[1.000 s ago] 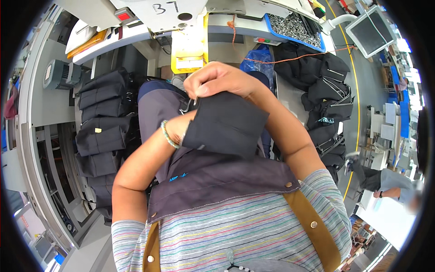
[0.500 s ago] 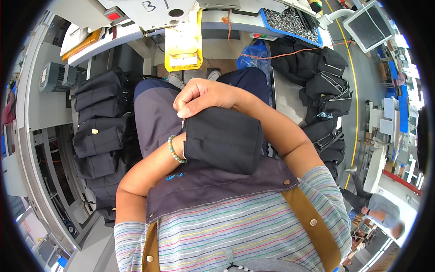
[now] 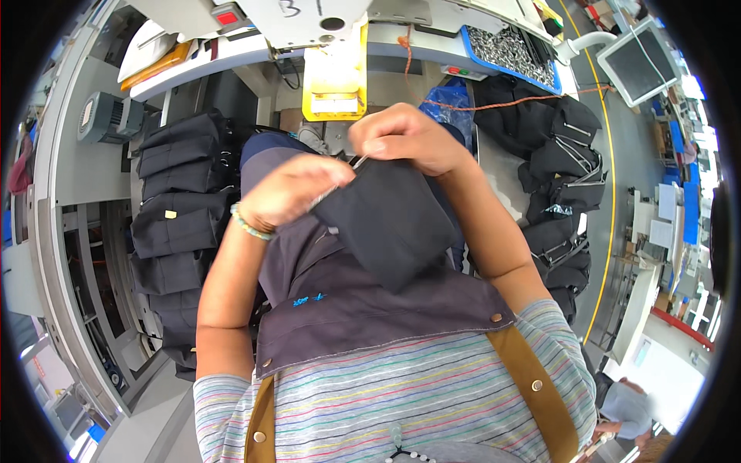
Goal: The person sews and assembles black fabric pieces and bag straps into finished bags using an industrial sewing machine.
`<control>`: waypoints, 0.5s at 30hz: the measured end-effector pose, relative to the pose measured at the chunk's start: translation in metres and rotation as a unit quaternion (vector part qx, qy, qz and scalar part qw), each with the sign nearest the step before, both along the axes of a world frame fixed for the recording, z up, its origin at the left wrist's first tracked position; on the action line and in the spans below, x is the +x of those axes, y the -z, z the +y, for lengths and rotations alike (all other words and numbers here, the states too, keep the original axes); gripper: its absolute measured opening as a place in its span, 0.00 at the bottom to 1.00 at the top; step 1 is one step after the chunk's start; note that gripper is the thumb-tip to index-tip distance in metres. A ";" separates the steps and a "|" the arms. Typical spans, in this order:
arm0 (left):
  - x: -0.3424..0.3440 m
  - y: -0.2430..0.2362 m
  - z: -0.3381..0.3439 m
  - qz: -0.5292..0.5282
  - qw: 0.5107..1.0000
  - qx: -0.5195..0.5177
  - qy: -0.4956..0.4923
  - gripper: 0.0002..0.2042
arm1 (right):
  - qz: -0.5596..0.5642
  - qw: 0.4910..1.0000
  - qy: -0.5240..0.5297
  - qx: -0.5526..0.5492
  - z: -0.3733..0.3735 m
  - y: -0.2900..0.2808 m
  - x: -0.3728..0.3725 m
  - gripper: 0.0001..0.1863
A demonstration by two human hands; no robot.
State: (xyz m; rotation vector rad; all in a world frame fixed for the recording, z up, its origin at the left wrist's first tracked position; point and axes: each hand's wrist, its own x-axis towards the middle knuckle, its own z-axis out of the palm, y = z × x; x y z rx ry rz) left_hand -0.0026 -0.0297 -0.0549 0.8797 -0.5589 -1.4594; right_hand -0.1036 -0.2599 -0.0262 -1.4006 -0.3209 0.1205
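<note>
Held above the lap, over the dark apron [image 3: 386,316]: a black fabric pouch [image 3: 397,224], rim toward the upper left, long axis slanting down to the lower right, one bottom corner pointing toward the waist. Pinched at the rim's upper end by thumb and fingers of the right hand [image 3: 409,140]. Along the rim's left stretch, blurred, the left hand [image 3: 297,189]; impossible to tell whether clamped or merely touching. Between the hands, a narrow gap. Open room ahead, up to a yellow-edged plate [image 3: 334,108] by the white table edge [image 3: 220,60]. Leftward, past the forearm, a row of black fabric pieces [image 3: 177,228]; rightward, well apart, black pieces with metal frames [image 3: 567,158].
</note>
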 end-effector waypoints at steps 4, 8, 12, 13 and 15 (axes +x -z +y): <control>0.031 -0.032 0.007 -0.299 0.954 -0.033 0.010 0.09 | 0.031 0.998 -0.038 -0.028 -0.017 0.003 -0.005 0.20; 0.026 -0.038 -0.003 -0.388 0.918 -0.053 0.065 0.09 | 0.132 0.936 -0.326 0.035 0.011 0.020 -0.004 0.22; 0.026 -0.030 -0.011 -0.334 0.937 0.000 0.099 0.09 | 0.138 0.885 -0.433 -0.097 0.040 0.088 0.008 0.19; 0.030 -0.028 -0.009 -0.366 0.924 -0.026 0.109 0.09 | 0.180 0.875 -0.438 -0.099 0.050 0.086 0.007 0.17; 0.034 -0.026 -0.003 -0.420 0.896 -0.069 0.123 0.08 | 0.255 0.877 -0.407 0.006 0.059 0.076 -0.007 0.19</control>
